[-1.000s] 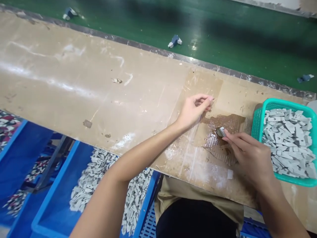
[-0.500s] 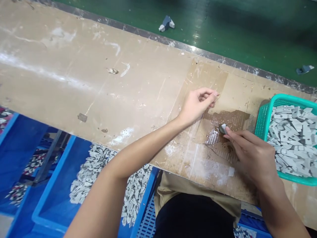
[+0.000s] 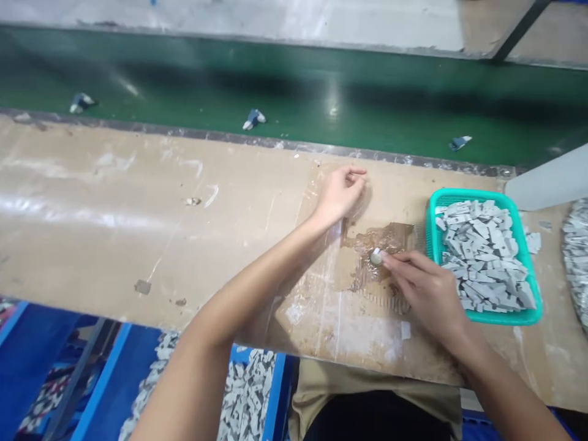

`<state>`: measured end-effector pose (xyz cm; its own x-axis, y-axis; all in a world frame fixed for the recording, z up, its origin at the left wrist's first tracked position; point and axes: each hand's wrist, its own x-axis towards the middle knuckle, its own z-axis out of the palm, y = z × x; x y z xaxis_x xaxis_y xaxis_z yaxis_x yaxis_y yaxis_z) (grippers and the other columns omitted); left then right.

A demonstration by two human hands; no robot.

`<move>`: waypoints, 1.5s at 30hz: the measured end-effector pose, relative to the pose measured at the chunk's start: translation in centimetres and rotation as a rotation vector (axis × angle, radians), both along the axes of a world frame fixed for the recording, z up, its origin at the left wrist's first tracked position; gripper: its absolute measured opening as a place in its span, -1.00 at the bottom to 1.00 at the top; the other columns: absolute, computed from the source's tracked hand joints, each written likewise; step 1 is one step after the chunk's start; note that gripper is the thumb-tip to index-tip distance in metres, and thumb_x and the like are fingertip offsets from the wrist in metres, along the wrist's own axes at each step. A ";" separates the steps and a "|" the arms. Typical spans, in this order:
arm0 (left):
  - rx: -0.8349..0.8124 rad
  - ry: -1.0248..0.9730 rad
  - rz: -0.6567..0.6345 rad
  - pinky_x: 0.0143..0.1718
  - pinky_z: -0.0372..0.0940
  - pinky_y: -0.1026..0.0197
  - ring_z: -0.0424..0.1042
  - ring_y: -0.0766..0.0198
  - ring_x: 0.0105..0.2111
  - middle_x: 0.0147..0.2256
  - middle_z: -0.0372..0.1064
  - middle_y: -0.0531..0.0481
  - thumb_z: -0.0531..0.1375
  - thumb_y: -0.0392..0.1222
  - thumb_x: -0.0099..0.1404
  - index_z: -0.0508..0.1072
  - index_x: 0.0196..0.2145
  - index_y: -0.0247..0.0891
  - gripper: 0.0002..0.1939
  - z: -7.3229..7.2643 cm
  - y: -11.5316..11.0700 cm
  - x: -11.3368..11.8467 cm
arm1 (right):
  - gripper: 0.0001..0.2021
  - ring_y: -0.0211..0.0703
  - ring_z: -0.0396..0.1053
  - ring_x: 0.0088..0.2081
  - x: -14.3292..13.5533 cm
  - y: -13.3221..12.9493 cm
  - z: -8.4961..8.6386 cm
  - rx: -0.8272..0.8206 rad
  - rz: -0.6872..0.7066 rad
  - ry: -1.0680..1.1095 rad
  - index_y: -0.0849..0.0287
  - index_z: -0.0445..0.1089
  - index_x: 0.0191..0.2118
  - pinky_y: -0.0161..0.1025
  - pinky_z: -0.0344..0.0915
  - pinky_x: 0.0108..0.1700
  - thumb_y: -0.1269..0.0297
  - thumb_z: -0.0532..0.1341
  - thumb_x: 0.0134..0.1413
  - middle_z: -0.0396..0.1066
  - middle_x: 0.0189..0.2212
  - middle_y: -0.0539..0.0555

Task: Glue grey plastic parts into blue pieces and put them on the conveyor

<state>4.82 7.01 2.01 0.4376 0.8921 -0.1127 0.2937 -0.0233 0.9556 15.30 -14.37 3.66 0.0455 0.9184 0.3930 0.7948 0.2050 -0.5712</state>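
Note:
My right hand point(image 3: 425, 294) pinches a small white piece point(image 3: 377, 251) between thumb and fingertips. Against that piece, just above the table, is a small round metallic-looking disc point(image 3: 375, 259); whether the two are joined I cannot tell. Underneath lies a wet, brown, torn cardboard patch point(image 3: 397, 236) with a glossy smear. My left hand point(image 3: 340, 193) rests farther up the table, beyond the patch. Its fingers are curled and pressed together at the tips, and anything between them is too small to make out.
To the right stands a green basket point(image 3: 537, 309) full of grey-white plastic parts point(image 3: 487, 254). Behind the worktable point(image 3: 239, 184) runs a green strip point(image 3: 184, 86) carrying several small dark-and-white pieces point(image 3: 254, 118). Blue bins point(image 3: 103, 373) with more parts sit below the near edge.
My view has tilted up and turned right, showing more beyond the table. The pieces on the green strip have shifted left relative to the table. Both hands keep much the same pose.

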 end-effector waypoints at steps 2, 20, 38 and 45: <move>0.171 0.104 -0.042 -0.14 0.36 0.23 0.51 0.28 -0.29 -0.27 0.54 -0.10 0.16 -0.31 0.33 0.49 -0.08 -0.38 -0.77 0.4 1.8 3.1 | -0.70 -0.27 0.50 -0.32 -0.1 0.0 -0.3 -0.019 -0.004 0.008 0.11 0.55 0.01 -0.37 0.44 -0.28 0.46 0.12 0.33 0.53 -0.30 0.06; 0.259 0.187 -0.179 0.25 0.18 0.05 0.35 -0.02 0.16 0.05 0.45 -0.27 0.32 -0.43 0.20 0.60 -0.10 -0.37 -0.72 0.3 5.0 21.0 | -0.64 -0.23 0.45 -0.38 -0.2 0.4 -1.7 -0.244 -0.026 0.033 0.18 0.53 0.05 -0.32 0.38 -0.32 0.47 0.04 0.33 0.47 -0.33 0.08; -0.565 -0.493 0.076 -0.11 0.49 0.11 0.55 0.19 -0.15 -0.18 0.55 -0.12 0.38 -0.23 0.18 0.53 -0.24 -0.15 -0.83 0.1 -4.6 -5.0 | -0.72 -0.22 0.52 -0.33 0.7 0.1 -0.5 -0.053 -0.052 0.226 0.07 0.58 -0.01 -0.28 0.46 -0.32 0.37 0.17 0.29 0.58 -0.30 0.07; -0.472 -0.492 -0.085 -0.14 0.45 0.16 0.56 0.28 -0.32 -0.32 0.57 -0.01 0.50 -0.22 -0.03 0.54 -0.07 -0.24 -0.47 0.4 -8.0 -5.5 | -0.76 -0.23 0.49 -0.36 0.9 0.0 1.2 -0.038 -0.163 0.425 0.00 0.58 -0.01 -0.26 0.47 -0.31 0.31 0.24 0.26 0.57 -0.32 0.03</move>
<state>-0.70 -1.03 2.41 0.6036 0.7566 -0.2515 -0.1616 0.4250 0.8906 16.22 -14.40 4.86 0.3403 0.8993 0.2747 0.5085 0.0697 -0.8582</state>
